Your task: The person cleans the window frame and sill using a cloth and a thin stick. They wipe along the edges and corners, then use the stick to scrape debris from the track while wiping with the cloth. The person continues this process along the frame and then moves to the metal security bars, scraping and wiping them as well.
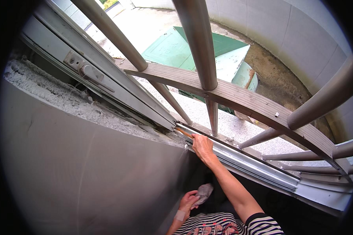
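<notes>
Over the metal window track (253,164), my right hand (202,147) grips a thin orange-brown stick (184,132), perhaps a brush handle. The stick's far end lies in the track, close to the lower corner of the white window sash (129,97); its very tip cannot be made out. Lower down, near my striped shirt, my left hand (189,201) holds a crumpled greyish cloth (205,192). A pale patch is on that wrist. On the sash sits a dirty window handle (89,73).
Round metal bars (195,44) and a curved ribbed rail (238,95) stand just beyond the track. Rough, crumbly mortar (61,97) edges the grey wall panel (61,158) at left. Outside are a light-green metal container (176,53) and a curved wall (267,29).
</notes>
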A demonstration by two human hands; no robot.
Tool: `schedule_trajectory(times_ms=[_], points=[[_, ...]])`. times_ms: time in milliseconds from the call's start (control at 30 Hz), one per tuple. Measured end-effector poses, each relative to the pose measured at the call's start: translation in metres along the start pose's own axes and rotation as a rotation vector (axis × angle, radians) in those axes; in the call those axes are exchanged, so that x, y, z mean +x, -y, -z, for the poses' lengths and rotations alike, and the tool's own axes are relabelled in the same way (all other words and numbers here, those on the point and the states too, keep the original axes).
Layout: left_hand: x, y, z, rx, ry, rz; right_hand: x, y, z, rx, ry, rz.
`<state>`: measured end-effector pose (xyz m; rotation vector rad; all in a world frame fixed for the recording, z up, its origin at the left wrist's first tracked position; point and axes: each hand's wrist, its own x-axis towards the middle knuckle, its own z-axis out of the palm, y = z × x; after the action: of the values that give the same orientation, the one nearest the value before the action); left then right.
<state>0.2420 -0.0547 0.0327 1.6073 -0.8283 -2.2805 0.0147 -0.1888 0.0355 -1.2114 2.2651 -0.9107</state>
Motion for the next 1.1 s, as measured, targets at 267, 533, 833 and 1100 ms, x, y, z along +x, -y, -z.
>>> schedule_trajectory(times_ms=[267,533,833,1100], points=[[0.0,0.001,0.013,-0.043,-0.008,-0.043,-0.004,0.001,0.009,-0.019,0.029,0.035],[0.002,0.001,0.006,-0.046,0.009,-0.011,-0.019,-0.015,0.015,-0.046,-0.039,0.066],[0.001,0.005,0.008,-0.022,-0.034,0.008,-0.024,-0.006,0.032,0.03,0.001,0.081],[0.004,0.004,0.0,-0.017,0.006,0.019,-0.02,-0.025,0.03,-0.116,-0.126,0.122]])
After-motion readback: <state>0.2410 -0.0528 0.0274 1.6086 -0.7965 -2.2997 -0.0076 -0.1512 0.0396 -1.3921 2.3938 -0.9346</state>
